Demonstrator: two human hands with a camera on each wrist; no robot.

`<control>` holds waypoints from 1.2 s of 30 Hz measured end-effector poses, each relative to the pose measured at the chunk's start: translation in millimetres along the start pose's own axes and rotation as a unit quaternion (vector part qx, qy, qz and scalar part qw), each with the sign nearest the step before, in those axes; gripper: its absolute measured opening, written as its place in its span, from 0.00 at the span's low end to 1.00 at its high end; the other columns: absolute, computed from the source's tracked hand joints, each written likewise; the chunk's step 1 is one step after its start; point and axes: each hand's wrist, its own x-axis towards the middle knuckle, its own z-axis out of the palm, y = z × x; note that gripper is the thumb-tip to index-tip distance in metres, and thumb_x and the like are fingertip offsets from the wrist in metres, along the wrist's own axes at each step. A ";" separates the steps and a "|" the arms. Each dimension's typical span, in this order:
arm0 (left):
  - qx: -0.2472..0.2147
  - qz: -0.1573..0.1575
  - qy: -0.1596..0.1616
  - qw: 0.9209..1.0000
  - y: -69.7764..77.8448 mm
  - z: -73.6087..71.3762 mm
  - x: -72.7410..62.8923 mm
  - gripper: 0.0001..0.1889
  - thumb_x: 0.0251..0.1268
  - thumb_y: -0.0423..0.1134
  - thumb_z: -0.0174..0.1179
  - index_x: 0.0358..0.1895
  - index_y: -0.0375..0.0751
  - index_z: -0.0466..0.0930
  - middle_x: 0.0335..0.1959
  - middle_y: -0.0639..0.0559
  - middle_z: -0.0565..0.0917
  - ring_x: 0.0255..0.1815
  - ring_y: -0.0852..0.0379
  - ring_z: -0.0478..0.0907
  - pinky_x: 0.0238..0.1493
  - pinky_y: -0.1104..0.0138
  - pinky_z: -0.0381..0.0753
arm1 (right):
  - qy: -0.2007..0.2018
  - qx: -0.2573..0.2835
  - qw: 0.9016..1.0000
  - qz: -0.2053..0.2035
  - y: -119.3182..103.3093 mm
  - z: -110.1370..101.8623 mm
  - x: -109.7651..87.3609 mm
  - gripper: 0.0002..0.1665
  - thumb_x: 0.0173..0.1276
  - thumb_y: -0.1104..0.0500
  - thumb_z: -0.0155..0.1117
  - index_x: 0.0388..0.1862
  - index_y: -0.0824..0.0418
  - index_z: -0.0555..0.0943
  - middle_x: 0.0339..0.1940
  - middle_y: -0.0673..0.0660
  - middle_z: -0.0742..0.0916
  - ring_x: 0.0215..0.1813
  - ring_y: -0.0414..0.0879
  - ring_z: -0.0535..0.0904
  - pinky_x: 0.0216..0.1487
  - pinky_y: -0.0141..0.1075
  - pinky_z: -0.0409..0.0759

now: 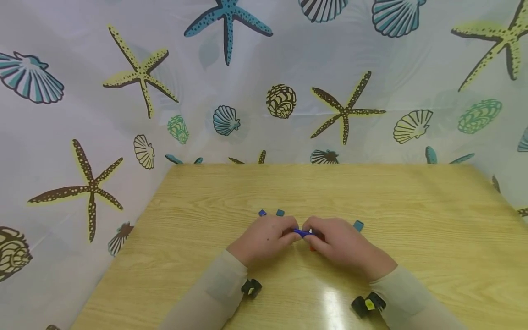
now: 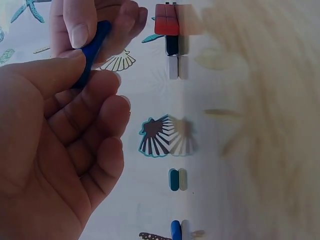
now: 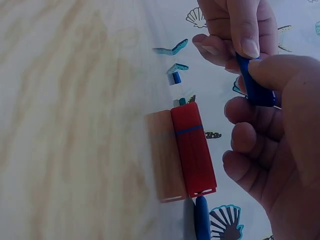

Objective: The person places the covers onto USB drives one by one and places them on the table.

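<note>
Left grip: pinching one end of the blue piece between thumb and fingers.
Right grip: pinching the other end of the same piece.
Blue piece: sitting between both hands, just below and right of centre in the head frame.
Red block: lying at the centre of the right wrist frame, a blue line crossing it.
Small blue chip and teal chip: lying side by side, apart, left of centre in the head frame.
Teal-blue chip: lying right of centre, near the right hand.
Bench: filling the lower part.
Patterned cloth: hanging across the upper part, showing starfish and shells.
</note>
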 end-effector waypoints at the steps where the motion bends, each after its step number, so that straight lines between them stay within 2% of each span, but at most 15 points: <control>1: 0.001 0.003 -0.002 1.000 -0.5 0.3 0.1 0.08 0.77 0.52 0.56 0.39 0.57 0.79 0.26 0.64 0.77 0.25 0.64 0.71 0.28 0.70 0.71 | -0.002 0.000 1.000 0.000 0.0 0.1 0.1 0.02 0.78 0.50 0.59 0.43 0.41 0.79 0.25 0.36 0.79 0.27 0.34 0.74 0.32 0.34 0.74; 5: 0.004 0.012 -0.007 1.000 -1.9 0.8 0.3 0.08 0.77 0.52 0.56 0.39 0.57 0.79 0.26 0.64 0.77 0.25 0.65 0.71 0.28 0.70 0.72 | -0.005 0.003 1.000 0.006 1.1 0.7 0.3 0.02 0.78 0.49 0.59 0.42 0.40 0.79 0.28 0.35 0.80 0.31 0.35 0.75 0.37 0.35 0.75; 9: 0.004 0.004 -0.009 1.000 -1.1 -0.8 0.2 0.08 0.77 0.53 0.56 0.40 0.57 0.80 0.27 0.65 0.77 0.26 0.65 0.72 0.29 0.70 0.73 | -0.005 -0.002 1.000 0.009 3.6 1.3 0.3 0.02 0.78 0.49 0.60 0.41 0.39 0.78 0.30 0.35 0.79 0.33 0.35 0.76 0.40 0.36 0.76; 20: 0.015 -0.031 -0.012 0.999 -0.4 -3.1 0.9 0.07 0.76 0.51 0.58 0.43 0.56 0.82 0.28 0.66 0.79 0.27 0.64 0.73 0.30 0.70 0.73 | -0.024 -0.011 0.999 0.023 10.5 2.0 1.8 0.06 0.77 0.50 0.61 0.36 0.43 0.79 0.28 0.37 0.79 0.31 0.36 0.74 0.37 0.36 0.74; 25: 0.023 -0.030 -0.008 0.999 -1.7 -4.0 0.7 0.07 0.77 0.50 0.57 0.43 0.57 0.82 0.30 0.67 0.79 0.28 0.65 0.74 0.33 0.70 0.75 | -0.006 -0.005 0.997 0.076 9.6 -0.5 1.4 0.02 0.77 0.51 0.61 0.42 0.45 0.80 0.24 0.41 0.78 0.25 0.38 0.72 0.29 0.35 0.72; 29: 0.023 -0.028 -0.006 0.999 -2.5 -4.4 0.9 0.06 0.77 0.49 0.57 0.43 0.58 0.82 0.31 0.68 0.79 0.29 0.65 0.75 0.35 0.69 0.76 | 0.024 -0.022 0.991 0.132 11.7 -3.5 0.6 0.06 0.75 0.53 0.61 0.47 0.51 0.79 0.21 0.46 0.75 0.21 0.41 0.69 0.23 0.36 0.67; 32: 0.021 -0.033 -0.007 0.999 -2.7 -4.3 0.8 0.05 0.77 0.49 0.58 0.43 0.58 0.82 0.31 0.69 0.79 0.30 0.65 0.75 0.36 0.69 0.76 | 0.032 -0.037 0.984 0.169 14.0 -5.6 0.2 0.08 0.74 0.53 0.61 0.47 0.53 0.79 0.21 0.48 0.76 0.21 0.43 0.70 0.22 0.37 0.66; 36: 0.016 -0.042 -0.008 0.999 -3.8 -3.6 -0.7 0.05 0.76 0.50 0.58 0.43 0.58 0.82 0.31 0.68 0.79 0.29 0.65 0.75 0.35 0.70 0.76 | 0.022 -0.050 0.980 0.192 17.8 -6.6 0.3 0.09 0.73 0.55 0.60 0.48 0.55 0.79 0.22 0.49 0.76 0.22 0.44 0.70 0.24 0.38 0.66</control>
